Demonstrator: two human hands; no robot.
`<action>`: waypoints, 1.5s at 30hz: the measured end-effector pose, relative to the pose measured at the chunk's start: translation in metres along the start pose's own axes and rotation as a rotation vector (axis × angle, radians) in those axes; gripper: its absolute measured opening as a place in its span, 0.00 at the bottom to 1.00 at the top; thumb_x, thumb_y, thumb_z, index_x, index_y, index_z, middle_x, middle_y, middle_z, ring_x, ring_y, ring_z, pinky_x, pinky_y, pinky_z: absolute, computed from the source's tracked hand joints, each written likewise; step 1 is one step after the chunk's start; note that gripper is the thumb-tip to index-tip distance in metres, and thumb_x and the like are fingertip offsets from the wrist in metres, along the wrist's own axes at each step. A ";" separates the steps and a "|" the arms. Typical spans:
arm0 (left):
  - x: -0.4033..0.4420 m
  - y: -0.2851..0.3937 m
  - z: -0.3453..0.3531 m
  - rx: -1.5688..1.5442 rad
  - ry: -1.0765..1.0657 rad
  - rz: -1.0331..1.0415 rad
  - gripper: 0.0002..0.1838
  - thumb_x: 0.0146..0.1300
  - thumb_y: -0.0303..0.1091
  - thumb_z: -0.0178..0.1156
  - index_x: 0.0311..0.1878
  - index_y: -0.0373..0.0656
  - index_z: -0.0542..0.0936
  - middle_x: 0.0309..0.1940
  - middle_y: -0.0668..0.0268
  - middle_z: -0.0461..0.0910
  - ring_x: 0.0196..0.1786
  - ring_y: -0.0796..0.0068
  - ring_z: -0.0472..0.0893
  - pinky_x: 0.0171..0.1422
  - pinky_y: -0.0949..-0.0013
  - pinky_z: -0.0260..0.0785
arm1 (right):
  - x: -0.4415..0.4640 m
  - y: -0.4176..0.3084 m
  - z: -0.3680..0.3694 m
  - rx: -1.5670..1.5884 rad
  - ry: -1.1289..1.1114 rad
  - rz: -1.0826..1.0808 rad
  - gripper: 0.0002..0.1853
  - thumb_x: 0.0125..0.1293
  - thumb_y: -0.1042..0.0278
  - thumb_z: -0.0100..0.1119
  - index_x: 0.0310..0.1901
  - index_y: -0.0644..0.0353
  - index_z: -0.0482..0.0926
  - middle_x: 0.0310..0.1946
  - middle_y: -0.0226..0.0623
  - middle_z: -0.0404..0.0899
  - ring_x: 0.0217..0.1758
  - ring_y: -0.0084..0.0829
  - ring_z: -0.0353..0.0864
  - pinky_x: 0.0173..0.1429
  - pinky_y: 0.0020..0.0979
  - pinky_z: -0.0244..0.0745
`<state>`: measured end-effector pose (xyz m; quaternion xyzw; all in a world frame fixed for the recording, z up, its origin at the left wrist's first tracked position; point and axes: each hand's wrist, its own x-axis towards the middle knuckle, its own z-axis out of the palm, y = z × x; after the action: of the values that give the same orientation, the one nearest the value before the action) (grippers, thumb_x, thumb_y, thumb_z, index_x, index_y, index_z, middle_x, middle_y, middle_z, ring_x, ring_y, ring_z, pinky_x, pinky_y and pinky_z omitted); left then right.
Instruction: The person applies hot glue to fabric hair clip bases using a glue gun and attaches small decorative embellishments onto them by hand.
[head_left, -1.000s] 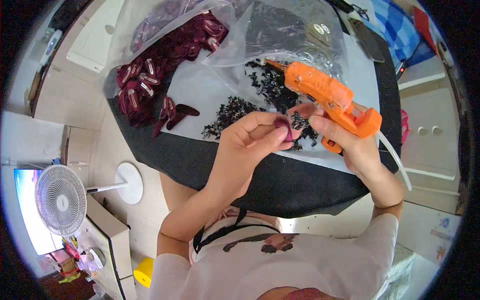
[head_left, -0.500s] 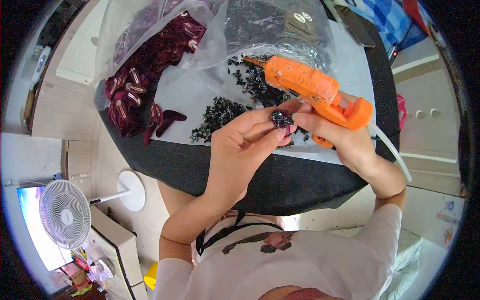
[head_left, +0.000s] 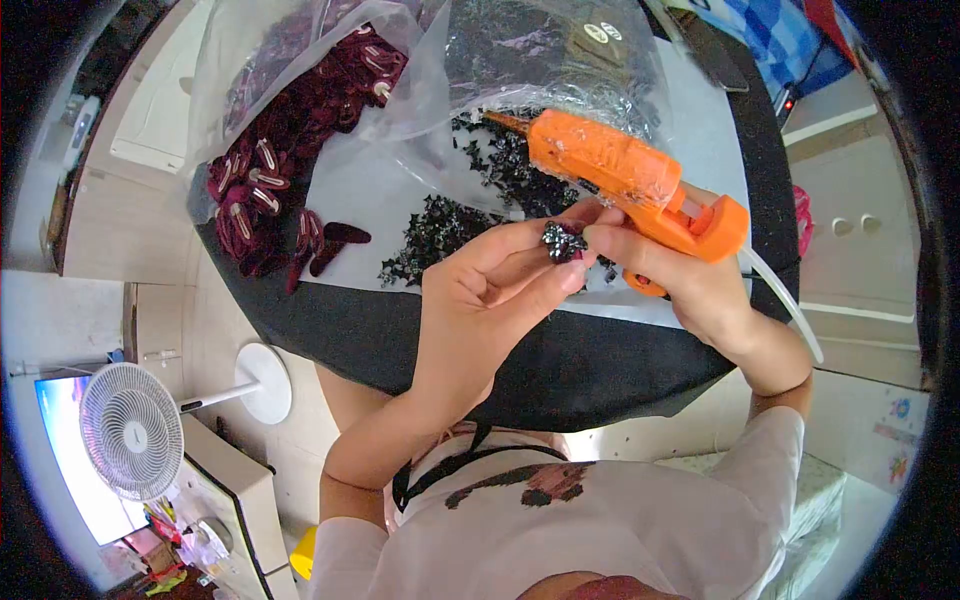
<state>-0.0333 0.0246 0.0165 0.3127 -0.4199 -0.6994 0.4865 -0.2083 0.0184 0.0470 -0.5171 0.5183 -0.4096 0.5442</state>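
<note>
While hands (head_left: 475, 285) meet at black ornament (head_left: 563, 241), elbows (head_left: 785, 388) sit bent.

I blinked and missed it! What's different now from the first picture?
The sparkly black piece moved left, from the right hand's fingertips over to the maroon piece in the left hand, covering most of it. I can't tell if the right fingertips let go. The orange glue gun stayed in the right hand, and the maroon clips stayed piled.
</note>
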 end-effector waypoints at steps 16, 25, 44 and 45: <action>-0.005 0.008 -0.019 -0.025 0.041 0.029 0.12 0.67 0.27 0.48 0.49 0.31 0.74 0.40 0.53 0.80 0.45 0.66 0.81 0.50 0.67 0.74 | -0.011 -0.011 -0.005 -0.263 -0.061 -0.303 0.16 0.58 0.70 0.62 0.48 0.65 0.76 0.37 0.35 0.82 0.39 0.23 0.80 0.45 0.23 0.74; -0.009 0.011 -0.021 0.001 0.020 0.023 0.16 0.68 0.37 0.49 0.48 0.33 0.73 0.38 0.56 0.79 0.44 0.66 0.80 0.51 0.68 0.71 | -0.015 -0.007 -0.002 -0.145 -0.021 -0.309 0.24 0.59 0.48 0.54 0.39 0.68 0.74 0.38 0.44 0.76 0.41 0.31 0.75 0.43 0.29 0.70; -0.012 0.013 -0.027 -0.379 -0.122 -0.268 0.09 0.63 0.36 0.54 0.35 0.38 0.74 0.27 0.58 0.77 0.31 0.70 0.76 0.38 0.71 0.66 | -0.006 -0.006 0.001 0.040 0.012 -0.284 0.21 0.60 0.56 0.58 0.44 0.69 0.73 0.34 0.46 0.77 0.41 0.33 0.77 0.41 0.29 0.73; -0.010 0.012 -0.028 -0.364 -0.130 -0.272 0.09 0.64 0.35 0.53 0.36 0.38 0.74 0.27 0.58 0.77 0.31 0.70 0.76 0.38 0.71 0.66 | -0.006 -0.006 0.001 0.036 0.005 -0.284 0.22 0.60 0.56 0.59 0.45 0.69 0.73 0.34 0.46 0.77 0.41 0.33 0.77 0.41 0.29 0.73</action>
<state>-0.0006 0.0241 0.0149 0.2281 -0.2713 -0.8414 0.4079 -0.2074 0.0236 0.0534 -0.5743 0.4340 -0.4930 0.4887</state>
